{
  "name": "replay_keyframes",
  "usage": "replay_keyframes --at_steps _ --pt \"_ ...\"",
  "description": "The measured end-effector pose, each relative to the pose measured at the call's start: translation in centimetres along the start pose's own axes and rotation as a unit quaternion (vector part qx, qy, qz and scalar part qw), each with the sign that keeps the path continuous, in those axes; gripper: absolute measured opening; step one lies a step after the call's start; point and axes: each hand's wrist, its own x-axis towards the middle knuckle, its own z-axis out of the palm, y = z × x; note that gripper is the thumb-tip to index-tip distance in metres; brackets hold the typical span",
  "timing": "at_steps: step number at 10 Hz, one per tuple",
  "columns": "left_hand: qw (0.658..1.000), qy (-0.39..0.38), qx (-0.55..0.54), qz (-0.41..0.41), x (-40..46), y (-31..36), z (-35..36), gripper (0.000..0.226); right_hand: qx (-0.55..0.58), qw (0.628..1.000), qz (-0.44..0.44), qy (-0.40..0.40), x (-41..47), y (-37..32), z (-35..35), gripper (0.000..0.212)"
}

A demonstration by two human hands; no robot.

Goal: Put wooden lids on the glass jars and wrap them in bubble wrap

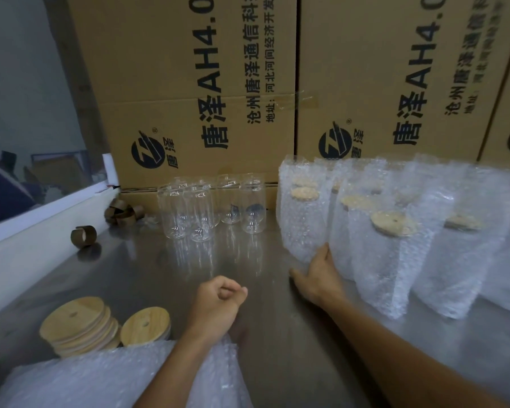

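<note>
Several bare glass jars [200, 212] stand without lids at the back of the steel table. To their right stand several jars wrapped in bubble wrap [304, 213], each with a wooden lid showing inside. My right hand [317, 275] rests open against the base of the leftmost wrapped jar. My left hand [218, 301] hovers mid-table as a closed fist with nothing in it. A stack of wooden lids [80, 325] and a single lid [145, 322] lie at the front left. A pile of bubble wrap bags [106, 378] lies under my left forearm.
Large cardboard boxes [195, 92] wall off the back of the table [147, 269]. Brown tape-roll cores [83, 236] lie near the white ledge [42, 219] on the left, with more in the back corner [124, 213].
</note>
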Motion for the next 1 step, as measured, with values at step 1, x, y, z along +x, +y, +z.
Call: replay_keyframes --at_steps 1 --pt "0.999 -0.004 0.031 0.011 -0.31 -0.17 -0.25 0.013 -0.064 0.996 -0.037 -0.04 -1.78 0.29 -0.91 0.09"
